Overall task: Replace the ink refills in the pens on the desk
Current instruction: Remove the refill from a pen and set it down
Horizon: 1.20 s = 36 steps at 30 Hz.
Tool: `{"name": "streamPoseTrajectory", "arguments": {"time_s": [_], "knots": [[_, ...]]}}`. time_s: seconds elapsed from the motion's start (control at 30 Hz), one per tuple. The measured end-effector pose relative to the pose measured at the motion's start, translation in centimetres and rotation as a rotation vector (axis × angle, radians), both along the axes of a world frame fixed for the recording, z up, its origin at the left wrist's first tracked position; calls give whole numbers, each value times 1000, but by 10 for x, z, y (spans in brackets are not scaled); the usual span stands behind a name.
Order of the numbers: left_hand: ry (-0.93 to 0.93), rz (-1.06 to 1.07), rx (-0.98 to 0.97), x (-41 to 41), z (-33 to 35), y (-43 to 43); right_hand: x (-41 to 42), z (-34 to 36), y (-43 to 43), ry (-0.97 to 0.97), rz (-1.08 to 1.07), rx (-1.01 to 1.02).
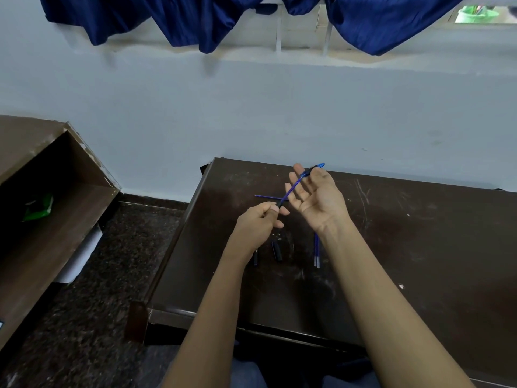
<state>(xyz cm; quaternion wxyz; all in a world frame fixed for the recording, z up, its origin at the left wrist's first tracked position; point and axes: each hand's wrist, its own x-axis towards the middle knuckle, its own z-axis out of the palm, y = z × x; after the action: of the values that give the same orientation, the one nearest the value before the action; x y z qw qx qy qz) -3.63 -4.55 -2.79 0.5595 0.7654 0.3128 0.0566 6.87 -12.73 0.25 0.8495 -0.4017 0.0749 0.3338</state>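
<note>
A blue pen (291, 190) slants above the dark desk (419, 247). My left hand (258, 222) pinches its near, black-tipped end. My right hand (316, 196) has its palm up and fingers spread, and the pen's far end with a blue cap (320, 165) rests between its fingers. A thin blue refill (265, 196) lies flat on the desk behind my hands. Two more refills (316, 253) lie side by side under my right wrist. A black pen part (277, 251) and a smaller dark piece (255, 258) lie between my forearms.
The desk stands against a pale wall, its left edge (179, 242) beside a dark speckled floor. A brown open shelf unit (50, 197) stands at the left with a green packet (39, 207) inside. Blue curtains (195, 21) hang at the top.
</note>
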Motion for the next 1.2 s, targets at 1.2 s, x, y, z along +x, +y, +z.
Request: {"name": "streamPoseTrajectory", "arguments": {"time_s": [1.2], "knots": [[-80,56,-44,-9,14,-5,-35,-9,-13,-240,103,-331]]}}
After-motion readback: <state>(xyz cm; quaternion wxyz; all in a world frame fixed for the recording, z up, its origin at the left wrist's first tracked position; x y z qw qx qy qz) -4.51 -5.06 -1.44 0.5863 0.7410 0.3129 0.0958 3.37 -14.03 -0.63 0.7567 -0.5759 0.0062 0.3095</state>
